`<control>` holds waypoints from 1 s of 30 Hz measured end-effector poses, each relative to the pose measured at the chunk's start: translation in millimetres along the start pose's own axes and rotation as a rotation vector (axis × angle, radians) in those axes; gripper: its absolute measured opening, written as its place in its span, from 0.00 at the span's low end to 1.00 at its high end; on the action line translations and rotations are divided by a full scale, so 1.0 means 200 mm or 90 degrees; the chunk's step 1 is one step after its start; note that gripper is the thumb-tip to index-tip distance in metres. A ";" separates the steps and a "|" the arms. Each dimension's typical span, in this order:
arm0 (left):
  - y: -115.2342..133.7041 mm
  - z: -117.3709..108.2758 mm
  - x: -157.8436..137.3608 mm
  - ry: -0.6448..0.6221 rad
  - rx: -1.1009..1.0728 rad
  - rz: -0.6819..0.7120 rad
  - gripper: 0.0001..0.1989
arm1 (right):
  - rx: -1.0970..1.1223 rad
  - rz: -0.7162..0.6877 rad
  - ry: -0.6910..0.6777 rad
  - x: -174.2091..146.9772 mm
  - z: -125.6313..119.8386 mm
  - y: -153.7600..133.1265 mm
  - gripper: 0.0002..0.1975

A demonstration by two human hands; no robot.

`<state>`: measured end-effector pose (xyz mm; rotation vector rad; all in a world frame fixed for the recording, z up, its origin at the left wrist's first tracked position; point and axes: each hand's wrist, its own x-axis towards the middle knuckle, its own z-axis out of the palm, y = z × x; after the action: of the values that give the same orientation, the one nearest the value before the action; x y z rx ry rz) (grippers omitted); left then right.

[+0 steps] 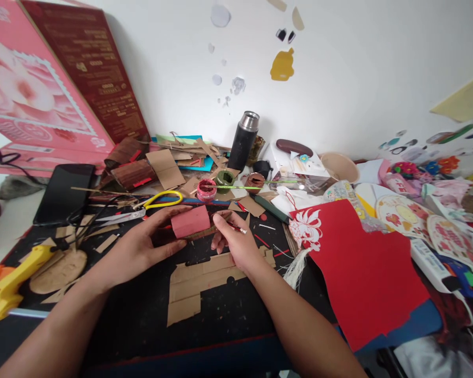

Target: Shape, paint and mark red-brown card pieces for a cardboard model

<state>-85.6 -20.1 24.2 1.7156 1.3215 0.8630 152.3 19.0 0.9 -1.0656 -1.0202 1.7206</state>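
My left hand (142,247) is closed around a small cardboard box (191,222) whose upper face is painted pinkish red. Thumb and fingers grip it from its left end. In my right hand (232,233) is a thin paintbrush (237,228), pinched between the fingers, its front end close to the box's right edge. Just behind stand an uncapped jar of red paint (207,190), a jar of green paint (225,179) and a jar of brown paint (256,182). A cut cardboard sheet (189,286) lies flat below both hands.
Yellow-handled scissors (163,199) and a black phone (65,193) lie at the left, near a yellow glue gun (18,283). A black flask (243,142) stands by the wall. Red paper (366,268) covers the right side. Cardboard scraps (165,168) are piled behind.
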 end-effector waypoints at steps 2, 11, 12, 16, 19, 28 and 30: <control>0.00 0.00 0.00 -0.013 -0.005 -0.005 0.37 | -0.002 0.002 0.002 0.00 0.00 0.00 0.26; 0.03 0.01 0.01 0.005 0.037 -0.027 0.41 | -0.010 -0.004 0.004 0.01 0.00 0.01 0.27; 0.03 0.01 0.01 0.009 0.044 -0.027 0.41 | -0.012 -0.003 0.003 0.01 0.00 0.01 0.27; 0.02 0.01 0.01 0.011 0.041 -0.031 0.41 | -0.013 -0.007 0.001 0.00 -0.01 0.00 0.26; 0.01 0.02 0.01 0.000 -0.002 -0.036 0.40 | -0.017 -0.019 -0.003 0.01 -0.01 0.01 0.26; 0.03 0.02 0.01 0.017 -0.046 -0.033 0.37 | -0.022 -0.019 -0.006 0.01 -0.01 0.01 0.26; 0.04 0.02 0.01 0.022 -0.046 -0.034 0.37 | -0.021 -0.022 -0.008 0.01 0.00 0.01 0.27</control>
<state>-78.0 -19.7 28.5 1.6080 1.3373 0.9032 151.5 20.7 -2.4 -1.0538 -1.0723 1.6898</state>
